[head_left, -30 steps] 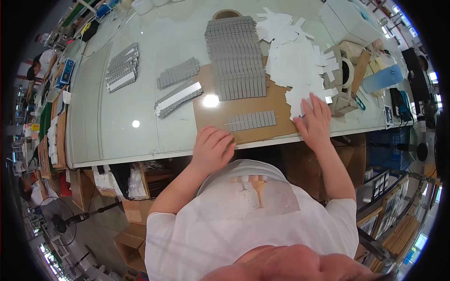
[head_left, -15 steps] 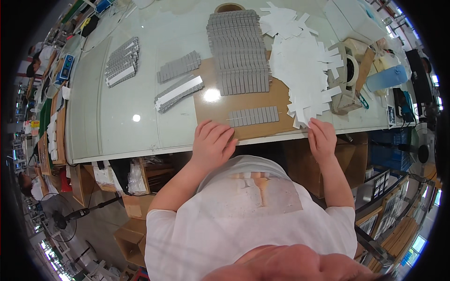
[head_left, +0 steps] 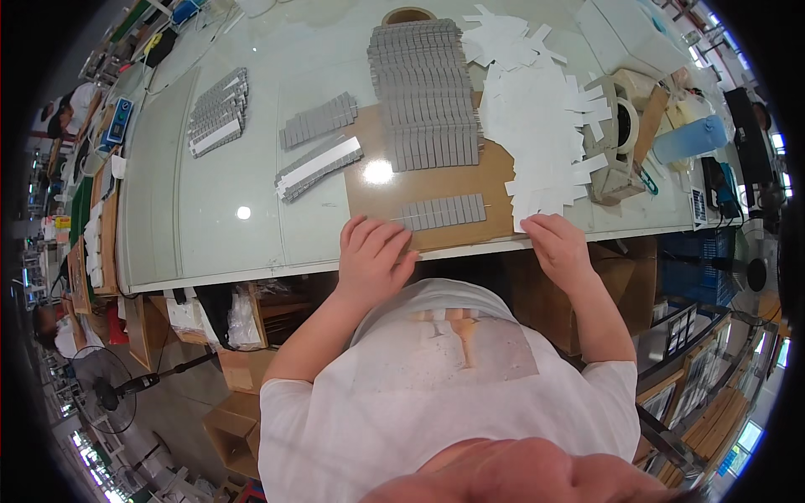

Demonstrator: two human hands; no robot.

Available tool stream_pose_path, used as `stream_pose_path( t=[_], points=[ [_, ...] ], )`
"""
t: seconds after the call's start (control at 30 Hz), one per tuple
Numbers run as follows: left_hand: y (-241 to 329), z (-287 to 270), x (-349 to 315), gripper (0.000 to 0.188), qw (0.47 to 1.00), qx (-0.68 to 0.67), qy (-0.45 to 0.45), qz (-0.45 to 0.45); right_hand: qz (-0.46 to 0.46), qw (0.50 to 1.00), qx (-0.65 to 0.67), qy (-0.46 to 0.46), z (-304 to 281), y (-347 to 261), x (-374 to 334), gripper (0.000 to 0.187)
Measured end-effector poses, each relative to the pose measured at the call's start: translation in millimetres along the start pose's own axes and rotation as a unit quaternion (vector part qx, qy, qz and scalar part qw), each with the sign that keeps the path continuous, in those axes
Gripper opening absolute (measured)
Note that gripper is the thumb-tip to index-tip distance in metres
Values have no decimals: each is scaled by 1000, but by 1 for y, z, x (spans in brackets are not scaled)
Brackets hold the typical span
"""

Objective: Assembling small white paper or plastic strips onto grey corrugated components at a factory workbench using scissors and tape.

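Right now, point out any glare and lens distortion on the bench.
Head view: a bright lamp glare sits on the cardboard sheet, a smaller one on the glass tabletop; the fisheye bends the table edge near the left hand and right hand.

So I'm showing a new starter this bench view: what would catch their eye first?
Probably the big block of grey strips laid in rows at the far middle of the glass-topped table, with the heap of white cut-out card pieces to its right. Nearer, both hands rest at the table's front edge, left hand and right hand, either side of a short grey row on brown cardboard.
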State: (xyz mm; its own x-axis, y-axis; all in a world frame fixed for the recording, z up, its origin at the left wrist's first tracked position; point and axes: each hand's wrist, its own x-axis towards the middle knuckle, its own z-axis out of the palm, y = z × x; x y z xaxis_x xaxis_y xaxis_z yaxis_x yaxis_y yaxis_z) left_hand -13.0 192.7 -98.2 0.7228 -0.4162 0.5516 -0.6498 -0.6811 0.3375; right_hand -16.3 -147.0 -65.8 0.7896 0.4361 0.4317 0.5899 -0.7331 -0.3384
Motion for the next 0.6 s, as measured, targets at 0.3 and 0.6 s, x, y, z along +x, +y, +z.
stream_pose_path(
  t=[0.3,0.6],
  points=[
    [24,20,19,36,996,-72,-18,48,10,999,15,31,11,3,-10,26],
    [34,34,26,41,998,-10,-48,49,87,990,39,104,-8,-13,7,26]
  ],
)
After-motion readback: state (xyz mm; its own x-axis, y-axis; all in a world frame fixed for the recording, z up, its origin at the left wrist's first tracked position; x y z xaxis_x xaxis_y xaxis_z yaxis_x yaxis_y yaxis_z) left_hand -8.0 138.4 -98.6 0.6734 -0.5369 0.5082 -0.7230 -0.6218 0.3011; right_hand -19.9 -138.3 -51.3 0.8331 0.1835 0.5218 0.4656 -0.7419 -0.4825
